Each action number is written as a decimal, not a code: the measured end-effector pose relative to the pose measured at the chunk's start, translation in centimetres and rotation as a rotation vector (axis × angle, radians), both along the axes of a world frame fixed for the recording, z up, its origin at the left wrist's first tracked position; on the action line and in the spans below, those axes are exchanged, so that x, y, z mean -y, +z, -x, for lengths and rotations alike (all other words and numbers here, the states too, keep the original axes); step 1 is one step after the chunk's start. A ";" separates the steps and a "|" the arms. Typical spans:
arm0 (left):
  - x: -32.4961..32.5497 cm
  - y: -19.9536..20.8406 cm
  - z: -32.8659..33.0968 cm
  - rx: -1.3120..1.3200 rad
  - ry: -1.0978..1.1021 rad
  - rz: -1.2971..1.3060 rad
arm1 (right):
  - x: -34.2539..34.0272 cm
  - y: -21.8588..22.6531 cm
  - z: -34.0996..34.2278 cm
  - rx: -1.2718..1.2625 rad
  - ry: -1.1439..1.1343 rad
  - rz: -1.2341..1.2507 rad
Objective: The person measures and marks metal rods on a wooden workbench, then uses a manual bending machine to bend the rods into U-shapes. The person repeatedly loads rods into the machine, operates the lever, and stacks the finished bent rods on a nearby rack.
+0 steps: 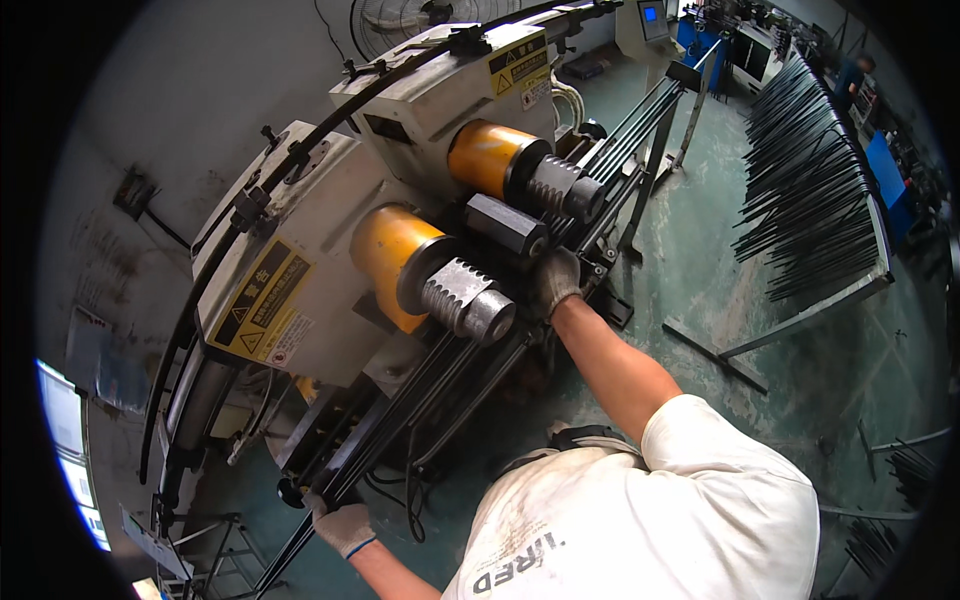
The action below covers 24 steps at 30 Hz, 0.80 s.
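Note:
My left hand [343, 527], in a pale work glove, is closed at the lower end of a bundle of long thin black rods [385, 425]. Beside its fingers is a round black knob [290, 491]. My right hand [556, 282], gloved too, reaches in at the machine's front, just below a dark hexagonal block [507, 225]. Its fingers curl out of sight, so what they hold is hidden. Two toothed metal spindles [468, 300] stick out of orange cylinders [395, 255] on the pale machine [320, 190]. The rods run beneath them.
A rack [810, 335] hung with many black rods stands on the green floor at right. A black curved bar [330, 120] arches over the machine. A control panel [652, 20] is at the back, and another person [850, 80] is far right. A fan [400, 15] stands behind the machine.

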State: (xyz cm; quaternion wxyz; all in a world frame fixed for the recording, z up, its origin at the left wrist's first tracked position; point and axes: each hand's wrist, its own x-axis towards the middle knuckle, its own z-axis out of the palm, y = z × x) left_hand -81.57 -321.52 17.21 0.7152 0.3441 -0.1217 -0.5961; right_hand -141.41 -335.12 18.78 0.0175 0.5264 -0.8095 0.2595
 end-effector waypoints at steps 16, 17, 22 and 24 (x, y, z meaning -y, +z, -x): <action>2.4 0.0 8.3 -0.005 0.120 -0.296 | 2.3 -4.5 0.3 0.258 -0.072 0.142; 2.7 0.3 8.1 -0.019 0.141 -0.338 | 3.1 -6.7 1.7 0.381 -0.083 0.195; 0.4 -0.1 1.9 0.266 0.526 -0.298 | 4.0 -4.3 -0.5 1.030 -0.149 0.347; 0.4 3.6 5.2 0.291 0.447 -0.339 | 1.7 -1.6 0.3 1.029 -0.203 0.336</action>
